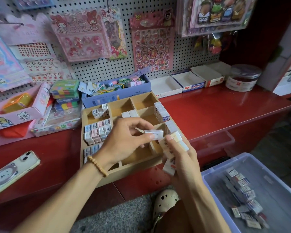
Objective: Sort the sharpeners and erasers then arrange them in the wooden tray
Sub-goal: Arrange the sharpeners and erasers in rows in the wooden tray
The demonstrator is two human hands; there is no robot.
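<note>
A wooden tray (138, 169) with several compartments sits on the red counter. Small sharpeners (97, 130) fill its left compartments, and rows of boxed erasers (162, 111) stand on edge along its right side. My left hand (124, 142), over the middle of the tray, pinches one white eraser (154, 134) by its end. My right hand (181, 158) grips a stack of several erasers (170, 155) at the tray's right front corner. A clear plastic bin (213, 172) at the lower right holds more loose erasers (242, 197).
A phone (12, 169) lies on the counter at the left. Behind the tray stand a blue box of clips (118, 96), white cardboard boxes (186, 81) and a round tub (242, 78). A pegboard with sticker packs rises behind. My shoe (165, 199) is on the floor below.
</note>
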